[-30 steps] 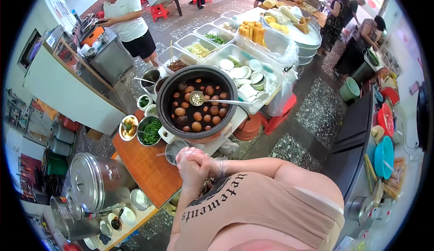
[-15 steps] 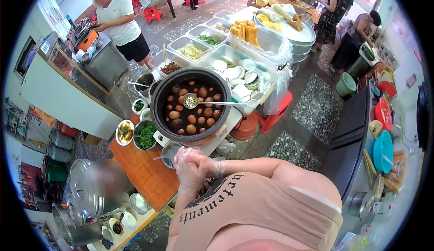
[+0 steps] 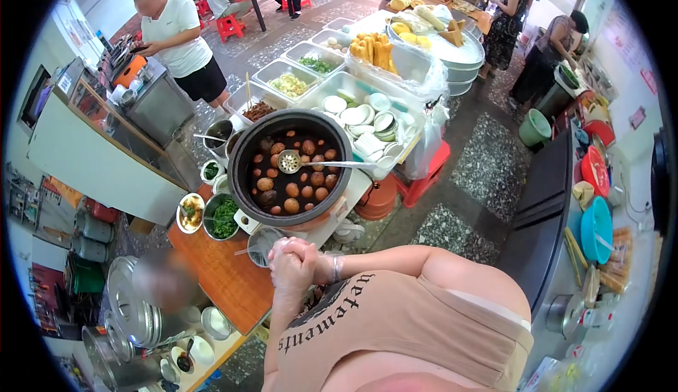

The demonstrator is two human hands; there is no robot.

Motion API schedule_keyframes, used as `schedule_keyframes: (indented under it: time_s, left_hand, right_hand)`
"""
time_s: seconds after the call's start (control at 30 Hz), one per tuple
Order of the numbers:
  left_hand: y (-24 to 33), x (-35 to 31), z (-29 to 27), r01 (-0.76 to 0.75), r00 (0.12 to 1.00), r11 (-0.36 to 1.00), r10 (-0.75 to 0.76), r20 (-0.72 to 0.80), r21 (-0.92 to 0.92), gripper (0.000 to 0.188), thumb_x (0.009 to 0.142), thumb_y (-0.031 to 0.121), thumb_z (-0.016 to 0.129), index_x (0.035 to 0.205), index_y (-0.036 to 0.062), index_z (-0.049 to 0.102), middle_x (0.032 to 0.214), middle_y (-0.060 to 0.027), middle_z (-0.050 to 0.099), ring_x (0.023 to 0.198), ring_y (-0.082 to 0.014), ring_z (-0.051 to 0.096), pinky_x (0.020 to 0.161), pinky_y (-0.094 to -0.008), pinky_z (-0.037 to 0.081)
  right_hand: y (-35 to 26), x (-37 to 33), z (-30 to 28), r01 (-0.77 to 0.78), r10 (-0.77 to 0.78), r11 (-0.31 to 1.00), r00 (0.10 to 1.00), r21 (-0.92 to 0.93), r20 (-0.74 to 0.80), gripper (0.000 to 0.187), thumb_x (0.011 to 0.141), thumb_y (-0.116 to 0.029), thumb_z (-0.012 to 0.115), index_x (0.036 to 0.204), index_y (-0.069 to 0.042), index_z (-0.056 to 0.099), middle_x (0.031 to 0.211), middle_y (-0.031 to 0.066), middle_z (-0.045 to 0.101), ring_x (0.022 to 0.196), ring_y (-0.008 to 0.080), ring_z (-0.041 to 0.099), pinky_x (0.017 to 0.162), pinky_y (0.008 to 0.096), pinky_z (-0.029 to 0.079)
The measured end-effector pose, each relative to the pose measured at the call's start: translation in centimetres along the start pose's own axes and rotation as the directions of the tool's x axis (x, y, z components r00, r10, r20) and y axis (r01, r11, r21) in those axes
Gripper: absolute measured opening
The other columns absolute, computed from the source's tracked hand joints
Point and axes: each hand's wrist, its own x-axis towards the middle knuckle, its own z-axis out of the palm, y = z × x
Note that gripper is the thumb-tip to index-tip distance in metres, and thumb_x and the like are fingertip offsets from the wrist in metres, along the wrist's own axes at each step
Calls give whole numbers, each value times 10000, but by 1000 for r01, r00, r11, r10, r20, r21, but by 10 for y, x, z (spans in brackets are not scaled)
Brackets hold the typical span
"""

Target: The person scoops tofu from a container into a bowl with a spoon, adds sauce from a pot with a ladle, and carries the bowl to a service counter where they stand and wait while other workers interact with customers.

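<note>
My left hand (image 3: 288, 273) and my right hand (image 3: 302, 252) are clasped together before me, fingers closed round each other, both in thin clear plastic gloves. No object shows between them. Just beyond stands a clear plastic tub (image 3: 263, 245), close to the knuckles. Farther off is a big dark pot (image 3: 244, 134) of brown eggs (image 3: 292, 205) in dark liquid. Across it lies a slotted ladle (image 3: 289, 161), its long handle resting over the right rim. A metal bowl of chopped greens (image 3: 225, 217) sits left of the tub, beside a bowl of sauce (image 3: 190, 212).
Trays of shredded food (image 3: 288, 81) and a bin of round white lids (image 3: 357, 115) stand behind the pot. Fried dough sticks (image 3: 373, 51) lie farther back. At left are a wooden counter (image 3: 224, 272) and large metal pots (image 3: 127, 300). A person in white (image 3: 176, 28) stands beyond.
My view has shifted slightly, so the pot and trays sit a little farther left. My hands stay clasped, with slight movement of the fingers.
</note>
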Motion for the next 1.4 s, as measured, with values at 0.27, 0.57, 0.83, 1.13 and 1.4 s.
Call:
schedule_keyframes:
  time_s: [0.27,0.57,0.83,1.13,1.4]
  left_hand:
    - [16,3,-8,-54,997,998,52,62,24,246,810,221,525,737,4,615,785,-162,614,831,-337,572,760,-411,450]
    - [8,1,-14,-257,956,962,239,169,94,377,793,329,557,995,20,629,1054,-146,599,1099,-338,519,1084,-460,284]
    - [2,-7,-11,-316,948,943,308,82,101,733,833,532,512,1301,-29,456,1391,-236,389,1313,-392,347,1128,-466,188]
    - [0,-12,-8,-241,967,968,245,71,-67,936,820,653,516,1403,-51,316,1459,-248,301,1359,-384,288,1127,-452,182]
    - [6,-11,-13,-73,964,946,148,220,-314,1024,767,647,610,1429,-50,256,1474,-225,283,1369,-355,278,1109,-428,243]
  right_hand:
    - [9,-2,-15,156,-134,941,986,-300,96,346,891,-250,480,1136,-6,502,983,127,576,942,236,590,879,393,485]
    - [-28,-5,20,332,-312,938,933,-97,178,74,850,-39,516,823,-28,584,886,92,591,793,206,553,716,327,490]
    - [-7,-6,1,111,-107,991,992,75,-64,746,874,-264,610,1443,1,206,1382,141,394,1315,254,366,1111,373,280]
    - [-27,-1,8,141,-185,937,977,-320,-110,844,813,-150,577,1488,-5,90,1534,159,182,1437,258,141,1165,371,134]
    - [-15,6,-19,199,-334,568,942,-799,-3,808,775,-84,567,1488,-72,186,1556,187,63,1446,332,90,1164,409,145]
